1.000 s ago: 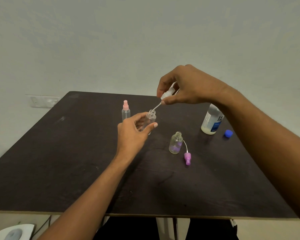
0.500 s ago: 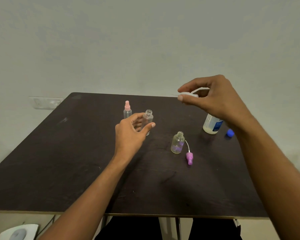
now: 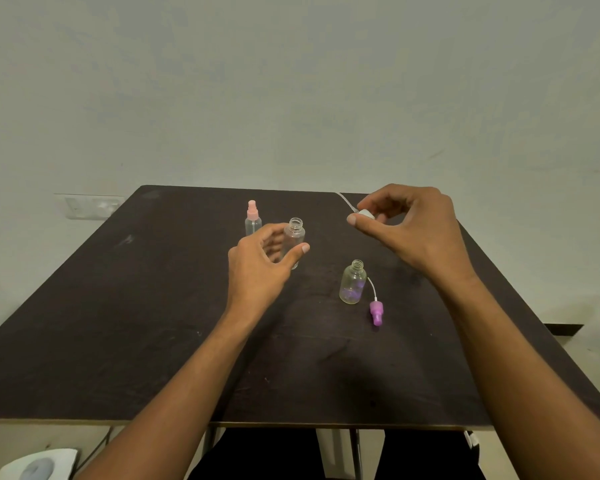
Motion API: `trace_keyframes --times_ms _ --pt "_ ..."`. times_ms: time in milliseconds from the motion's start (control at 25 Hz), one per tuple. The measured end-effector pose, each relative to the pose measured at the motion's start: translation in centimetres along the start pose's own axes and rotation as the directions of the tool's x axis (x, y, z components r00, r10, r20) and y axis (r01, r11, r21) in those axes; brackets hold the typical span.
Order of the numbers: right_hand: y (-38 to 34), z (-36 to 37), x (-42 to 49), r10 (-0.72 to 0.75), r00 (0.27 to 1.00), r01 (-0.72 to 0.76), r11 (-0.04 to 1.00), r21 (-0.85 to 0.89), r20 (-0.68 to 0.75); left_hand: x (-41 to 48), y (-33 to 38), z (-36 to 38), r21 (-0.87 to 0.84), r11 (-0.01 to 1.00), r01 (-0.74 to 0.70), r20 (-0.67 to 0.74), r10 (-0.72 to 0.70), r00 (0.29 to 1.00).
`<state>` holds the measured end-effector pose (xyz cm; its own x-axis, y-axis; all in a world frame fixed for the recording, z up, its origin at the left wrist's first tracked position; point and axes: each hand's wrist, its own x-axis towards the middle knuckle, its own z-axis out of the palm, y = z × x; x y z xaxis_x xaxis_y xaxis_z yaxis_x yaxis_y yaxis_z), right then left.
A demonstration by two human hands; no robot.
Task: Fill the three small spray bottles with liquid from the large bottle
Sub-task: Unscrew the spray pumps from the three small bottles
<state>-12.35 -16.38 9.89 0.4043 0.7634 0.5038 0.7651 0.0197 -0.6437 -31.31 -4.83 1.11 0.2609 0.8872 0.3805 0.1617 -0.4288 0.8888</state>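
Observation:
On the dark table [image 3: 118, 323], my left hand [image 3: 257, 268] curls around an uncapped clear spray bottle [image 3: 294, 235] that stands upright. To its right, my right hand [image 3: 413, 233] pinches that bottle's white spray head [image 3: 365, 213] above the table, its thin tube [image 3: 343, 199] pointing up and left. A second clear bottle [image 3: 353, 282], open-necked with a purple tint at the bottom, stands between my arms. Its purple spray head [image 3: 376, 311] lies beside it. A pink-capped bottle [image 3: 253, 220] stands at the back. My right hand hides the large bottle.
A wall socket [image 3: 90, 206] sits left of the table's far corner. A white object [image 3: 39, 465] lies on the floor at the lower left. A pale translucent thing [image 3: 596, 337] shows beyond the table's right edge.
My right hand pulled the white spray head and tube out of the bottle, carried it right and then lowered it, covering the large bottle and blue cap. My left hand stayed at the bottle.

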Motion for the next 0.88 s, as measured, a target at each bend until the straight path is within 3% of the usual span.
trace_keyframes --times_ms 400,880 --pt "1.8 5.9 -5.1 0.238 0.965 -0.219 0.962 -0.162 0.107 -1.0 -2.6 -0.1 0.072 0.996 0.051 0.085 -0.057 0.995" --pt "4.4 12.5 -7.3 0.353 0.920 -0.268 0.883 -0.386 0.169 -1.1 -4.8 1.4 0.115 0.989 0.093 0.181 -0.113 0.977"
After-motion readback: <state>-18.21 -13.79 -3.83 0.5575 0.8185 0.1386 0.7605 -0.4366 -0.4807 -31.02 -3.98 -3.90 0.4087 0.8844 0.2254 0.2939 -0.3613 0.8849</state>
